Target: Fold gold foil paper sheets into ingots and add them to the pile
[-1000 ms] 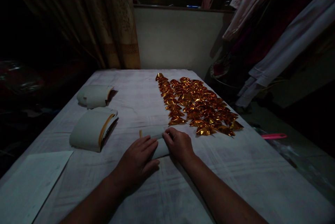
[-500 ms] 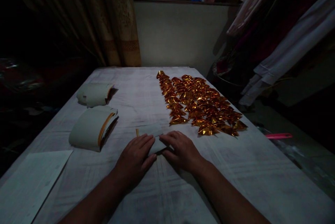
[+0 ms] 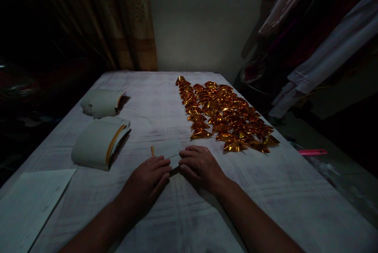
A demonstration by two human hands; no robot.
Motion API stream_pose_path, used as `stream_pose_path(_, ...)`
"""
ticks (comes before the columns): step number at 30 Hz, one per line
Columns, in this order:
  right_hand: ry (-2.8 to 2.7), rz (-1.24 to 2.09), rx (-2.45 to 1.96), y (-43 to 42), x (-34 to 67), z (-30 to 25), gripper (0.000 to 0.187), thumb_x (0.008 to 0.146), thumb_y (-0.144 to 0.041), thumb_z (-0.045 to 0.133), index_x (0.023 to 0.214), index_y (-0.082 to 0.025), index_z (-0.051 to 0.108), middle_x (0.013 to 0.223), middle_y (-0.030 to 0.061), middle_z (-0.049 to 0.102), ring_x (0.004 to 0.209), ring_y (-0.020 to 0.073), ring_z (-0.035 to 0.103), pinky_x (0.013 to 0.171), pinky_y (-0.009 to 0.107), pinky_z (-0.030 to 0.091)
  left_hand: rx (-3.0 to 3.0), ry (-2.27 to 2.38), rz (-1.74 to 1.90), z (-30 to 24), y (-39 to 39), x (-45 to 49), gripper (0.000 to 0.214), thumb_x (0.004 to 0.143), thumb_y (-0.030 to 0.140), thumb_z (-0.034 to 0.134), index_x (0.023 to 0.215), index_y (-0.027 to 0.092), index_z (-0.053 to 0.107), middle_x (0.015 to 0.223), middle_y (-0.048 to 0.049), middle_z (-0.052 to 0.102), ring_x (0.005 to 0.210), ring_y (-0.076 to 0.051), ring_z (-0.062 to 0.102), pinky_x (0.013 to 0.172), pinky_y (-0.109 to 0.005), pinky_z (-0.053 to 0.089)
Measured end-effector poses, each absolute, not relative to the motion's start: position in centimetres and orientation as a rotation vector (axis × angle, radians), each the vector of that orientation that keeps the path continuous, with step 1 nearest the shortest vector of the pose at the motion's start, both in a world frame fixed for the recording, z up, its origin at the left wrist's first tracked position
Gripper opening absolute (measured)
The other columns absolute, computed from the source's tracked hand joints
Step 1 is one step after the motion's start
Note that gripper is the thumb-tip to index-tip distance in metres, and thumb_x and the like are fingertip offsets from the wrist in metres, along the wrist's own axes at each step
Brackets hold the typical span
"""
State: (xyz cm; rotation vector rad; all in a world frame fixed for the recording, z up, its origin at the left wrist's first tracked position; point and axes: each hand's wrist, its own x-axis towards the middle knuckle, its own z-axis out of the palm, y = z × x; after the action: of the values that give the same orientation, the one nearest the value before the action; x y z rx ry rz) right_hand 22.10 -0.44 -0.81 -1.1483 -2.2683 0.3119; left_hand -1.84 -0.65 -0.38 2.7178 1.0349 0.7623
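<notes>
1. I had the left hand (image 3: 150, 176) and right hand (image 3: 202, 168) nearly closed, holding a pale, seemingly part-folded sheet (image 3: 171, 148) at the worktop's (image 3: 147, 99) near middle.
2. Finished-looking gold pieces (image 3: 233, 117) lay right (too crowded to count).
3. Curved paper stacks (image 3: 94, 138), left, seemed unworked.

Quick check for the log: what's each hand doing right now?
Left hand: fingers together on the pale paper's left part; whether it pinches can't be told.
Right hand: fingers bent at its right part; pinch likewise unclear.
</notes>
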Motion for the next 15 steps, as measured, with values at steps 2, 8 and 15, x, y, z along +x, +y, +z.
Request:
stream_pose_path(2, -2.195, 0.353, -1.196, -0.1, 21.8, -1.1, 0.008, 0.092, -0.022, 0.066, 0.093, -0.025, 0.073, 0.109, 0.0024, 0.076, 0.106, 0.0229, 0.064, 0.092, 0.039, 0.043, 2.659, 1.050, 0.788, -0.2, -0.7, -2.1, 0.026, 0.101, 0.027, 0.047, 0.107, 0.021, 0.071, 0.111, -0.0058, 0.076, 0.109, -0.022, 0.070, 0.096, -0.040, 0.059)
stream_pose_path(8, -2.048, 0.434, -1.406, 0.8, 20.8, -0.9, 0.006, 0.089, -0.020, 0.069, 0.084, -0.023, 0.071, 0.089, 0.0012, 0.075, 0.086, 0.0194, 0.064, 0.079, 0.032, 0.041, 2.558, 1.196, 0.892, -0.3, -0.5, -2.5, 0.027, 0.101, 0.025, 0.048, 0.123, 0.018, 0.061, 0.114, -0.0093, 0.073, 0.103, -0.018, 0.071, 0.089, -0.031, 0.060)
stream_pose_path(15, -2.078, 0.373, -1.512, 1.1, 20.3, -0.6, 0.013, 0.090, -0.023, 0.067, 0.078, -0.021, 0.066, 0.080, 0.0018, 0.067, 0.082, 0.0192, 0.057, 0.073, 0.031, 0.035, 2.898, 1.143, 0.866, 0.1, -1.5, -1.4, 0.031, 0.100, 0.016, 0.046, 0.125, 0.020, 0.065, 0.138, -0.0097, 0.063, 0.134, -0.028, 0.053, 0.111, -0.048, 0.045)
